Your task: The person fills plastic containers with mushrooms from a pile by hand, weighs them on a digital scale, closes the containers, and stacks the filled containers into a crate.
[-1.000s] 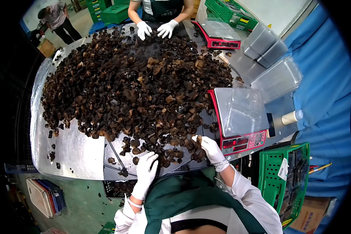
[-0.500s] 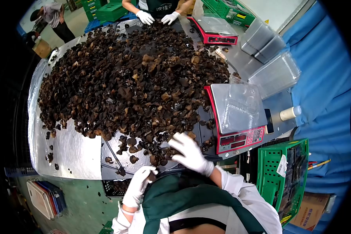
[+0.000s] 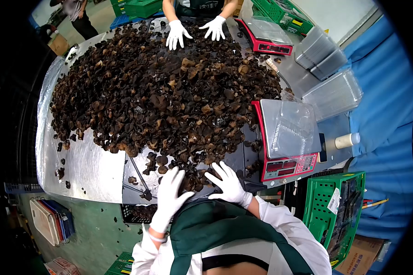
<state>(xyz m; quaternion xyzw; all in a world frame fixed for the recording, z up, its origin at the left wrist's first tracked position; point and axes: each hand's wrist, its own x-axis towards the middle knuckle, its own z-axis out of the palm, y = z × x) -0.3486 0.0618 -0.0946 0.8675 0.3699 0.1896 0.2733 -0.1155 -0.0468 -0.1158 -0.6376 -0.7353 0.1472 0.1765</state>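
A wide heap of dark brown wood ear mushrooms [image 3: 160,96] covers most of the metal table. My left hand [image 3: 170,198], in a white glove, is at the table's front edge with its fingers stretched out and its thumb apart. My right hand [image 3: 229,185], gloved alike, has its fingers spread with the tips at the near mushrooms. A small cluster of wood ears [image 3: 195,179] lies between the two hands. Neither hand grips anything that I can see.
Right of the heap stands a red scale [image 3: 287,167] with a clear plastic box [image 3: 291,130] on it. A second red scale [image 3: 274,47] and stacked clear boxes [image 3: 332,94] are behind. Across the table are a co-worker's gloved hands [image 3: 176,34]. A green crate [image 3: 321,201] stands lower right.
My left hand has opened from a curled grip around a small dark piece and moved up to the table edge. My right hand has shifted slightly down. The co-worker's hands have spread over the heap.
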